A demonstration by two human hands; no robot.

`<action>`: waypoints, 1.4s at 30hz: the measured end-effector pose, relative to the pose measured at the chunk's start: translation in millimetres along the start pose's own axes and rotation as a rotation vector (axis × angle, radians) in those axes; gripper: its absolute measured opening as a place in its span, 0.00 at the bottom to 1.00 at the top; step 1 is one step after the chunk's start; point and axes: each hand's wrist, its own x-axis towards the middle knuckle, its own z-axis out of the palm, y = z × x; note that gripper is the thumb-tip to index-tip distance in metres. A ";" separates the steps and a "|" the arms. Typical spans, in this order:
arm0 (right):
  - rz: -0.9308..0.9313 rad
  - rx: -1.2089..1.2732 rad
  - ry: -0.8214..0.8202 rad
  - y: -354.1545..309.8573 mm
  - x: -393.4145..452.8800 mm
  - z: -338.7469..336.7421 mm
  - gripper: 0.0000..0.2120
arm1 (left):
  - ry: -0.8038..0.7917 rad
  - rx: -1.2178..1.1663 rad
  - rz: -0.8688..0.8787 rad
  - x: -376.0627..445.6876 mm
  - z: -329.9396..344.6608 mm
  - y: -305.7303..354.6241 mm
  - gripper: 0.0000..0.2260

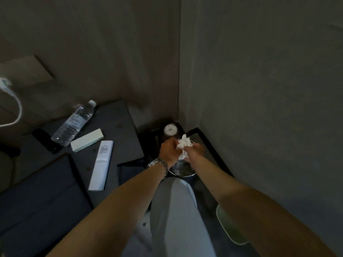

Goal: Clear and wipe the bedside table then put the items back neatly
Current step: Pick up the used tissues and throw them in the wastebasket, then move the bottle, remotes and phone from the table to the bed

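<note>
A crumpled white tissue (184, 146) sits between both my hands, low in the room's corner. My left hand (168, 150), with a metal watch on its wrist, grips its left side; my right hand (194, 151) pinches its right side. Right under them stands a round metal bin (182, 173). To the left the dark bedside table (118, 127) carries a lying water bottle (73, 123), a pale green box (87, 140), a white remote (101, 165) and a black phone (46, 140).
A dark round container with a patterned lid (170, 129) stands behind the bin. A black frame (213, 147) runs along the right wall. A white cable (13, 106) hangs at the far left. My leg in light trousers (174, 216) fills the lower middle.
</note>
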 end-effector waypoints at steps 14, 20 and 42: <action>0.336 0.115 -0.075 30.4 62.2 -16.1 0.17 | -0.401 -0.081 -0.221 40.9 61.8 -34.2 0.15; 0.271 0.057 -0.108 13.6 46.3 -4.3 0.10 | -0.347 -0.111 -0.222 36.1 45.3 -16.6 0.03; -0.177 -0.112 -0.368 -60.9 -148.7 165.5 0.10 | 0.217 -0.238 -0.074 -46.3 -189.4 -36.3 0.09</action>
